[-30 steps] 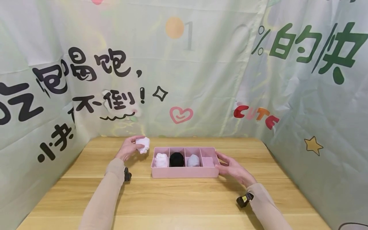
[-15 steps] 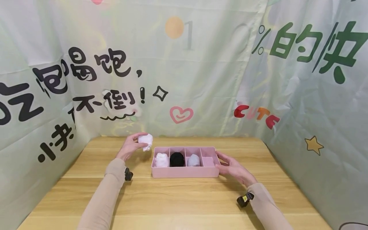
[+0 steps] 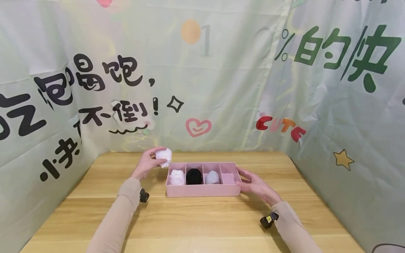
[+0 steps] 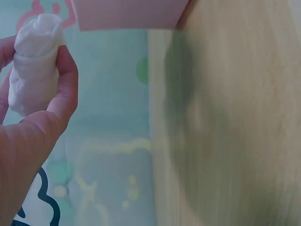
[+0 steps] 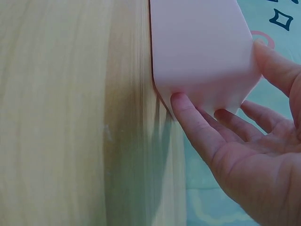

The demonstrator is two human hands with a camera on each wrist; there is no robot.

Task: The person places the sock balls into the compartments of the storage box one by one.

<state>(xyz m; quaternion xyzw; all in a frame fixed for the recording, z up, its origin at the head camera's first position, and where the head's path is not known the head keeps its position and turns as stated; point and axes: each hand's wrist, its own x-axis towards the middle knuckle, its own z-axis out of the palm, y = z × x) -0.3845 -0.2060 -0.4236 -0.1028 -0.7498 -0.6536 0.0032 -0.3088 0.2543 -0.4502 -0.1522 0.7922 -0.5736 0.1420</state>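
Observation:
My left hand pinches a rolled-up white sock between thumb and fingers, raised behind and left of the pink divided box. The sock shows its folded layers in the left wrist view. At the box's right end, my right hand touches it with the thumb by the front corner and the fingers fairly straight; in the right wrist view, fingertips rest against the end wall. From left to right, the compartments hold a white roll, a black roll and a grey roll.
The box's rightmost compartment shows its bare pink floor. Box and forearms are over a wooden table. Printed cloth hangs along the back and both sides. Each wrist wears a small black camera.
My left hand has carried the white sock to the right and slightly up, closer to the box's left end. My right hand and the box stay in place.

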